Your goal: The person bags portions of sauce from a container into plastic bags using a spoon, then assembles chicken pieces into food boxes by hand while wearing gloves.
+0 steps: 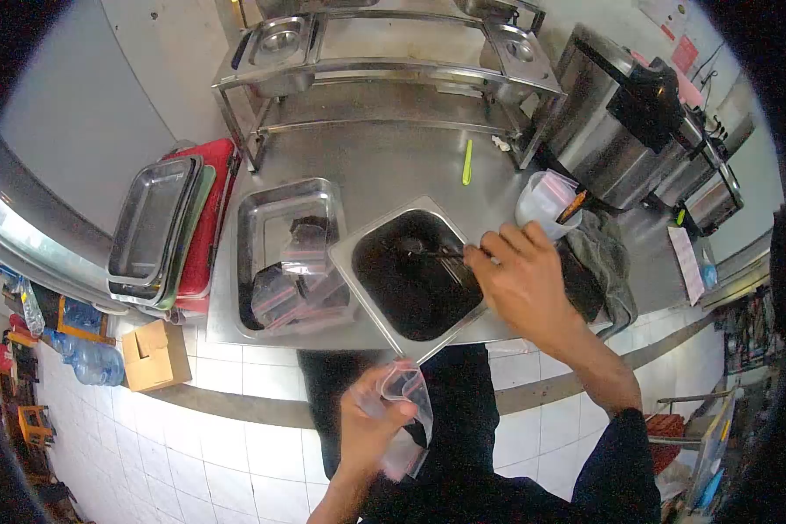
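Your left hand (pixel 371 428) pinches a small clear bag (pixel 410 393) with a pink strip between thumb and fingers. It is held off the counter, just below the near corner of the steel pan (pixel 371 229) that holds something dark. Your right hand (pixel 520 271) is over that pan's right side, fingers closed on a thin dark tool (pixel 432 254), possibly tongs, though it is too small to tell.

Left of the pan, touching it, a second pan (pixel 246 218) holds filled bags (pixel 293 279). Further left is a stack of trays (pixel 153 227). Behind the pan the steel counter (pixel 393 166) carries a yellow-green stick (pixel 467 162) and a steel rack (pixel 384 70). To its right stand a plastic jug (pixel 543 201), a grey cloth (pixel 607 253) and a steel urn (pixel 620 122). Below left, a cardboard box (pixel 155 354) and water bottles (pixel 92 360) sit on the white tiled floor (pixel 236 454).
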The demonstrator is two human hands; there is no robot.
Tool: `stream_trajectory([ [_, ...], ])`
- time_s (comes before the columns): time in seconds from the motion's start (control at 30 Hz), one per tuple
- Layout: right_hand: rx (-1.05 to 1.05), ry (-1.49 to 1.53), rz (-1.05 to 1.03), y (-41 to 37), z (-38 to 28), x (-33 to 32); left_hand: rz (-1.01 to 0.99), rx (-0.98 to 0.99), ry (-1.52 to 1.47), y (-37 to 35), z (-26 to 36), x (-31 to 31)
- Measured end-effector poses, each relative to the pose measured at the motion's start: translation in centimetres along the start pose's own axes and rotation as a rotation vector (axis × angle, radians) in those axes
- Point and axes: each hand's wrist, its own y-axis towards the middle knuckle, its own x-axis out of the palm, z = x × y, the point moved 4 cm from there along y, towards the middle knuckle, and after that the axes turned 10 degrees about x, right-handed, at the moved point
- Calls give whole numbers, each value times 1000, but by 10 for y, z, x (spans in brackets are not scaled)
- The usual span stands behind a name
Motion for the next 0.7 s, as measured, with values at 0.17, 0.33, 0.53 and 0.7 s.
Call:
stream_trajectory([
  [0.17,64,170,-67,-25,-31,12,-3,-36,20,0,2,-7],
  [0.33,543,712,-188,-31,-5,22,-14,-41,49,1,8,-10],
  [0.53,722,1091,-174,-51,35,26,-54,35,123,5,21,-22],
  [0.7,763,1140,-168,-53,54,10,27,213,362,19,49,-36],
])
